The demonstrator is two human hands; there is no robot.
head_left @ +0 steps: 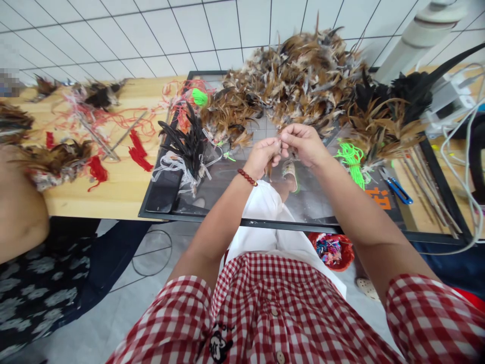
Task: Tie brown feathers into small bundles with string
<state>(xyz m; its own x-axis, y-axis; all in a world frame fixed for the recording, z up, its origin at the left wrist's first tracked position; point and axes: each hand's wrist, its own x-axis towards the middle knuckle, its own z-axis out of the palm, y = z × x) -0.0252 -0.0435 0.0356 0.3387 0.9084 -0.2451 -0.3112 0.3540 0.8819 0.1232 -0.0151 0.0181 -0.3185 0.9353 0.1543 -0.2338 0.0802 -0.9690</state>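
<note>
Nearest to me: my red-and-white checked shirt [265,308] and both forearms reaching forward over the near edge of the desk [113,197]. Below the desk edge, on the floor, a red basket [331,250] of mixed scraps.

Centre: my left hand [263,156], with a bracelet of dark red beads [247,177] at the wrist, and my right hand [303,144] meet above the glass panel [242,202] set in a black frame. The hands are together, fingertips touching, both pinched shut on a small tuft of brown feathers [279,144]; the tuft is mostly hidden by the fingers.

On the glass, left of my hands: a bunch of black feathers [187,141] lying on clear plastic wrap. Right of my hands: a coil of bright green cord [352,159], and beyond it blue-handled scissors [396,184] beside a row of thin sticks [428,187].

Farther: a large heap of brown feathers [299,76] across the far side of the glass, with long dark feathers [401,101] at its right.

Left part of the desk: red thread [138,151] strewn among metal rods, and another person's arm [18,202] by a feather bundle [56,162].

Farthest: a white tiled wall [151,30].
</note>
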